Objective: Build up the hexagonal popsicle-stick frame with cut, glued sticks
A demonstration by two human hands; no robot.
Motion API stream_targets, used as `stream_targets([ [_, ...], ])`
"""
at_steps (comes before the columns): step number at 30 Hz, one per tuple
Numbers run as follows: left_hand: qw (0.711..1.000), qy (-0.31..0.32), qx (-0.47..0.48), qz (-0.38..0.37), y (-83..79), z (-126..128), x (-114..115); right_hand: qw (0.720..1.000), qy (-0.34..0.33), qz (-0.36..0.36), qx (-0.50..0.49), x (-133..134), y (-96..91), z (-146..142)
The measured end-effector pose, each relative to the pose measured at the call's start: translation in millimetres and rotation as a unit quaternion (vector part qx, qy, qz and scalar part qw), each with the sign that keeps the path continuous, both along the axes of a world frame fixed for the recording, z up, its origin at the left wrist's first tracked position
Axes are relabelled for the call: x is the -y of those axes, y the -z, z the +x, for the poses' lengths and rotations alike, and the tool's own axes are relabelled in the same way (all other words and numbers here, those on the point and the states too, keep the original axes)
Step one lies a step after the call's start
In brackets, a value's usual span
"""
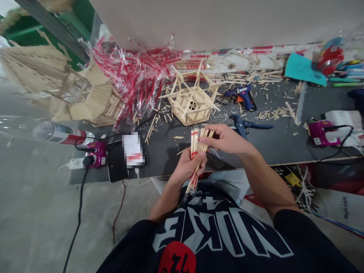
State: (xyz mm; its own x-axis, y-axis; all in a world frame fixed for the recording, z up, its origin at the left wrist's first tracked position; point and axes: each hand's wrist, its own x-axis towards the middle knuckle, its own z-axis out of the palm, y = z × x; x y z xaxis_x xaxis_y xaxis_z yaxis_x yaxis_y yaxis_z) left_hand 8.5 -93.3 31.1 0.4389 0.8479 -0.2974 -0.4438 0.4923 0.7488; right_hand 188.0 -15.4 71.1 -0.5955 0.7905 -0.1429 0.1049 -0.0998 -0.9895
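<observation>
My left hand point(188, 166) is wrapped round a bundle of wooden chopsticks point(195, 141) held in front of my shirt. Some of them are in clear wrappers with red print; others look bare. At the upper right of the bundle, the fingers of my right hand point(224, 138) are closed on the ends of the bare sticks. Just beyond my hands stands a six-sided frame built of sticks point(193, 102), with bars crossing over its top. A blue cutter tool point(241, 125) lies by my right hand, and a blue glue gun point(241, 95) farther back.
Torn red and clear wrappers point(142, 72) are heaped at the back left, beside a larger stick model point(93, 98). Short stick pieces point(275, 113) litter the right. Phones point(117, 163), purple power adapters point(98, 153) with cables and a plastic bottle point(64, 133) are at the left.
</observation>
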Motion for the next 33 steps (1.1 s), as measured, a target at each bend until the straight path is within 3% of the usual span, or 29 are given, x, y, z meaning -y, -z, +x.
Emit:
stream_targets([
  [4, 0.998, -0.008, 0.05, -0.026, 2.0, 5.1, 3.5, 0.999, -0.013, -0.018, -0.03, -0.3, -0.6, -0.5],
  [7, 0.998, -0.007, 0.056, -0.035, 3.0, 6.9, 4.5, 1.0, 0.013, -0.009, -0.019, 1.6, -1.3, -0.2],
  [12, 0.997, 0.036, 0.047, -0.043, 2.3, 0.9, 2.6, 0.992, 0.107, 0.067, 0.009, 1.7, -3.0, -2.5],
  [15, 0.998, 0.044, 0.04, -0.032, 1.7, -3.6, 0.0, 0.99, 0.114, 0.087, 0.016, -4.0, -5.8, -4.1],
  [22, 0.999, 0.03, 0.025, 0.009, 0.4, -11.6, -1.2, 0.994, 0.104, 0.025, -0.016, -12.0, -9.4, -9.6],
  [25, 1.0, 0.021, 0.006, 0.014, 0.0, -7.3, 2.0, 0.985, 0.166, 0.023, -0.03, -3.6, -4.4, -24.7],
  [28, 1.0, 0.008, 0.001, 0.019, 0.5, 1.7, 6.1, 0.967, 0.238, -0.041, -0.085, 7.5, 3.4, -42.8],
  [30, 1.0, 0.003, 0.003, 0.022, 1.1, 5.9, 9.0, 0.962, 0.239, -0.075, -0.108, 12.3, 7.5, -50.6],
  [33, 0.999, 0.011, -0.018, 0.03, 2.2, 4.7, 13.0, 0.968, 0.223, -0.059, -0.096, 14.2, 9.6, -54.6],
])
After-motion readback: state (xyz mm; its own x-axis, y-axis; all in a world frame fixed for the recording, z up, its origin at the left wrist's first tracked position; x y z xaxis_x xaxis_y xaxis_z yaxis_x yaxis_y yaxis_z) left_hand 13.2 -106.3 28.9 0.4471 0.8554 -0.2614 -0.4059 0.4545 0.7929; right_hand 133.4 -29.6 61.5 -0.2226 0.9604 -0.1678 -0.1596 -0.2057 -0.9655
